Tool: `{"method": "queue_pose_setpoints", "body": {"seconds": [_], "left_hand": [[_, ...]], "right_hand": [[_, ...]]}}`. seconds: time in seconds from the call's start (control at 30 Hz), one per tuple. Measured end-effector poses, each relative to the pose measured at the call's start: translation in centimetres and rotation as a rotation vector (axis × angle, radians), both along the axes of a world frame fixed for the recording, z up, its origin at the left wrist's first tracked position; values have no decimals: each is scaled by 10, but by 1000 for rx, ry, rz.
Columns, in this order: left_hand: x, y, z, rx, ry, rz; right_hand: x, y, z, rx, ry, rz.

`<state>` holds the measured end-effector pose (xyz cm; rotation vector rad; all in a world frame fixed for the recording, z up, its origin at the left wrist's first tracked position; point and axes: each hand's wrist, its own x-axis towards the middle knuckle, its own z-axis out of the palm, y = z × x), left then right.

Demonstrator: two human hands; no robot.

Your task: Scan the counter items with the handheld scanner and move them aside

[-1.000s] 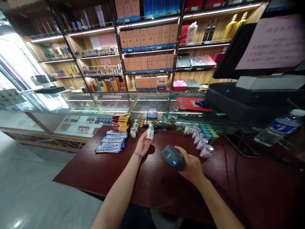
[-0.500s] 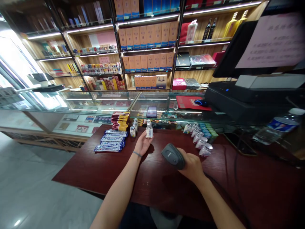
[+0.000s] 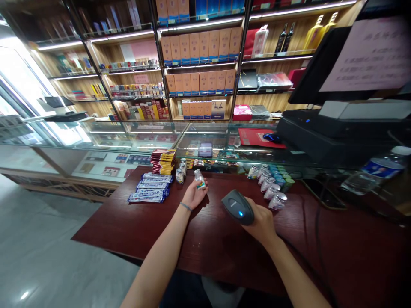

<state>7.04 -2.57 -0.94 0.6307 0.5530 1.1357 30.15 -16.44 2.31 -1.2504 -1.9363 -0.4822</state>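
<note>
My left hand (image 3: pixel 195 193) is closed round a small clear bottle (image 3: pixel 199 179), tilted with its cap pointing up and left. My right hand (image 3: pixel 263 222) grips a dark barcode scanner (image 3: pixel 238 207) with a blue light lit, its head aimed towards the bottle. Both hands hover over a dark red wooden counter (image 3: pixel 135 222). A few more small bottles (image 3: pixel 180 170) stand just left of my left hand. A row of several small silver-capped jars (image 3: pixel 269 187) lies right of the scanner.
Blue wrapped bars (image 3: pixel 150 187) and a stack of red and yellow packs (image 3: pixel 163 161) lie at the far left of the counter. A glass display case (image 3: pixel 144 139) runs behind. A black till and screen (image 3: pixel 324 128), a water bottle (image 3: pixel 372 171) and cables stand at the right.
The bottle in my left hand has tipped from upright to tilted. The scanner has risen a little and turned, so its blue light shows again.
</note>
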Motion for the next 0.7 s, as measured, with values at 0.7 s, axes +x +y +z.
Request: {"method": "queue_pose_setpoints", "body": {"seconds": [0.7], "left_hand": [[21,-3,0,135,69,137]], "right_hand": [[49,-3,-9,389,67,-137]]}}
